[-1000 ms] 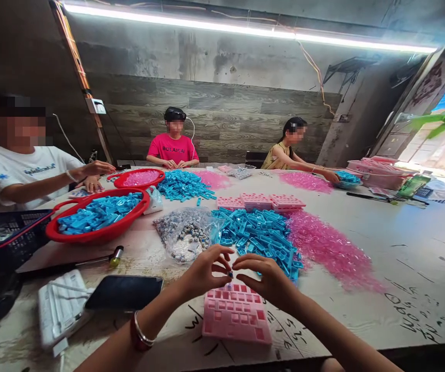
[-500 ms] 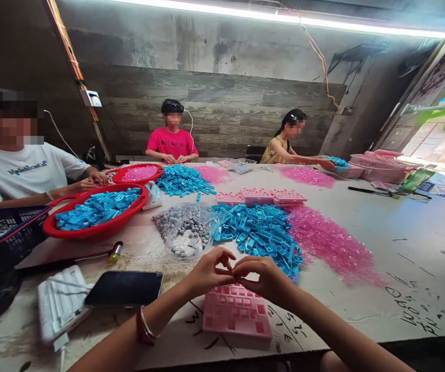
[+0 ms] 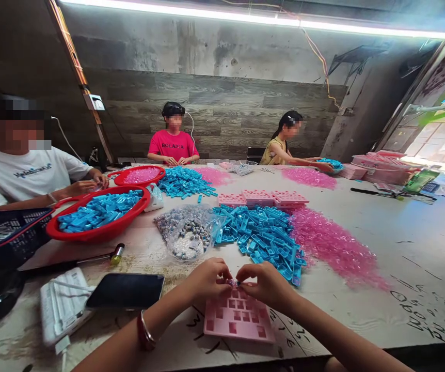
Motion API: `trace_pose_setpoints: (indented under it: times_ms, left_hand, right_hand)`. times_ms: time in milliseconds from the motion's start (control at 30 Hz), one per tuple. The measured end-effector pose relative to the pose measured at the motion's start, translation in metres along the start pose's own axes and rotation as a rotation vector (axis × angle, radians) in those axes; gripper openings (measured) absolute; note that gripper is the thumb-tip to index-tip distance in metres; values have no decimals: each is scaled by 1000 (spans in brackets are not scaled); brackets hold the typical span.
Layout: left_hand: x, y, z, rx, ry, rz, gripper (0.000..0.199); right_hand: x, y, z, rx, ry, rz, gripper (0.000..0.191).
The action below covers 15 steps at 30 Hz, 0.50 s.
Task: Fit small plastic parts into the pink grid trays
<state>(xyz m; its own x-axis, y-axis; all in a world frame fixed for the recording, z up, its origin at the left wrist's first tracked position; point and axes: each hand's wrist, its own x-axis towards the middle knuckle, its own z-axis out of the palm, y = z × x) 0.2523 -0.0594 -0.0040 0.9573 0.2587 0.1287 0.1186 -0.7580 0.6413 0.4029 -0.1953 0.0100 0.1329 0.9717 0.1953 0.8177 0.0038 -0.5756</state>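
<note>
A pink slotted block [image 3: 226,316] with rows of square holes lies on the table right in front of me. Over its far edge my left hand [image 3: 209,279] is closed, thumb and fingertips pinching a small clear pinkish piece, partly hidden. Opposite it, my right hand [image 3: 269,283] pinches a tiny dark bluish piece between thumb and forefinger. A narrow gap separates the two sets of fingertips. Just beyond my hands lies a pile of blue plastic cases [image 3: 263,232], with a heap of clear pink pieces [image 3: 334,245] to its right.
A plastic bag of small parts [image 3: 189,235] lies left of the blue pile. Further left are a phone [image 3: 126,291], a white power bank [image 3: 62,305], a screwdriver [image 3: 117,253] and a red basket [image 3: 96,237]. Pink blocks [image 3: 259,197] sit behind. Three co-workers sit around the table.
My hands have come down onto the far part of the pink block, and their fingertips, touching before, are now slightly apart. Small pieces now show in them.
</note>
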Motion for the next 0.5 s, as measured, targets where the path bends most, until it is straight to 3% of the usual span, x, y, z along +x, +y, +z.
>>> trace_pose_setpoints:
  times_ms: [300, 500]
  left_hand:
    - [1, 1, 2, -37, -10, -93, 13]
    - [2, 2, 3, -13, -16, -114, 13]
  right_hand:
    - [0, -5, 4, -189, -53, 70, 25]
    - [1, 1, 7, -93, -31, -11, 25]
